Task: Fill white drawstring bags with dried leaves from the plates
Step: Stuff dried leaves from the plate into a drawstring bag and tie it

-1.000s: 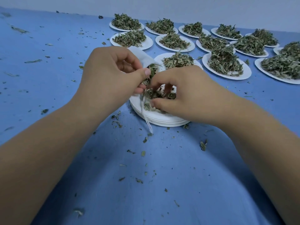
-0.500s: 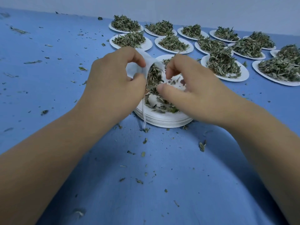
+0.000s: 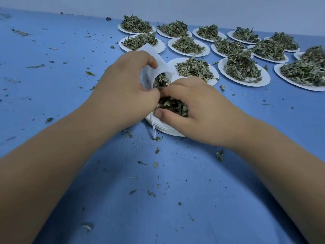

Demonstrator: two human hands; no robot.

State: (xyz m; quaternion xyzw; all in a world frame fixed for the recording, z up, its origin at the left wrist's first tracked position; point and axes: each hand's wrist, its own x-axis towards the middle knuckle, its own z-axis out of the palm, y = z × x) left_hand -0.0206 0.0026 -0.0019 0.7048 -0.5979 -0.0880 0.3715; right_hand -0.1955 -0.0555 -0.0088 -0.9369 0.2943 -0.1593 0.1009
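The left hand (image 3: 123,92) pinched the rim of a white bag (image 3: 161,66), holding its mouth wide just above a stack of plates (image 3: 167,131) near the front of the blue bench (image 3: 175,191). Some leaves already sat inside it. Its drawstring (image 3: 154,128) dangled to the bench. The right hand (image 3: 198,111) was curled round a clump of dried leaves (image 3: 173,105) right beside the bag's mouth. More heaped plates (image 3: 265,80) stood behind.

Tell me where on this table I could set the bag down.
Widest bare patch: the blue table left of the left hand holding the bag, out to the far wall, only scattered leaf crumbs on it. Another lies between both forearms, nearer than the plate stack. Far right is crowded: heaped plates sit nearly edge to edge.
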